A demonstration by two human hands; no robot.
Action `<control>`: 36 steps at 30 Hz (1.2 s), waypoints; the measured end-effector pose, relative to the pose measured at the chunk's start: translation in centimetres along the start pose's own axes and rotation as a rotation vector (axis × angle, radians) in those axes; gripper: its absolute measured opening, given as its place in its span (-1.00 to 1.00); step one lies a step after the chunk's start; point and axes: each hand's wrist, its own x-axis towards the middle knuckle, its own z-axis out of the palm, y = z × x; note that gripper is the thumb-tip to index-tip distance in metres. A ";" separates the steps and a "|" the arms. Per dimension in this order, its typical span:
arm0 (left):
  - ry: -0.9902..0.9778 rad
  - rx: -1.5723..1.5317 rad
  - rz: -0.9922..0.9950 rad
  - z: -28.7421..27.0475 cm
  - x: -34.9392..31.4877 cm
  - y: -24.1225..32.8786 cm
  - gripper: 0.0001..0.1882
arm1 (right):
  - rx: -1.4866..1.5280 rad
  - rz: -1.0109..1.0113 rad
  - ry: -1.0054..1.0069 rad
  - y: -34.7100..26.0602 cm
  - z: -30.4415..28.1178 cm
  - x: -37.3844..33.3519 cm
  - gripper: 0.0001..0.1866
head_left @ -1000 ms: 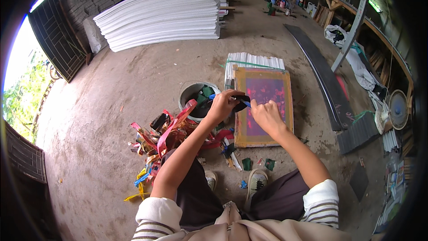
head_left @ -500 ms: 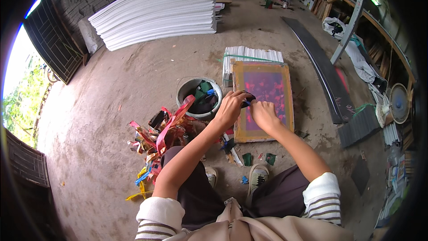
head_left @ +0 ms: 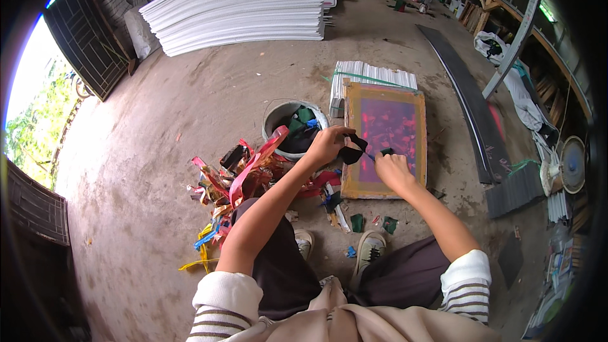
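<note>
My left hand (head_left: 327, 145) pinches a small black piece (head_left: 353, 152), perhaps cloth or plastic, its fingertips closed on one edge. Close by on the right, my right hand (head_left: 394, 172) is closed with a small dark scrap (head_left: 387, 151) showing at its fingers. A thin blue bit shows between the hands. Both hands hover over a framed printing screen (head_left: 419, 145) with a tan border and purple, pink-stained mesh. Left of it stands a grey bucket (head_left: 268, 128) holding dark, green and blue scraps. A heap of red, gold and blue strips (head_left: 250, 171) lies beside the bucket.
Behind the screen lies a strapped stack of white sheets (head_left: 380, 75). Farther back is a large pile of white panels (head_left: 240, 16). A long dark board (head_left: 465, 101) and a fan (head_left: 572, 163) are on the right. Small green scraps (head_left: 358, 222) lie near my shoes.
My hands have drawn apart, the right one moving slightly right and down. The black piece now shows more fully by my left hand. The whole view has shifted a little.
</note>
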 end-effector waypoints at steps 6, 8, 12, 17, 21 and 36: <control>-0.125 -0.046 -0.313 -3.6 0.0 2.0 -0.63 | 0.507 0.179 -0.386 2.7 -3.2 -0.6 -0.72; -0.146 -0.214 -0.264 -5.3 0.3 0.5 -0.66 | 0.972 0.382 -0.499 5.5 -3.4 -0.6 -0.62; -0.454 -0.570 -0.289 -4.8 0.2 1.8 -0.69 | 1.555 0.422 -0.221 6.5 -4.0 -0.3 -0.54; -0.582 -0.573 -0.303 -4.1 0.2 2.3 -0.67 | 1.781 0.296 -0.395 0.4 -6.4 1.3 -0.66; -0.581 -0.500 -0.172 -3.2 0.5 2.0 -0.67 | 1.632 0.243 -0.224 1.6 -5.6 1.8 -0.60; -0.248 -0.338 -0.121 1.0 -0.3 3.6 -0.31 | 1.388 0.377 0.215 1.1 -7.9 2.3 -0.65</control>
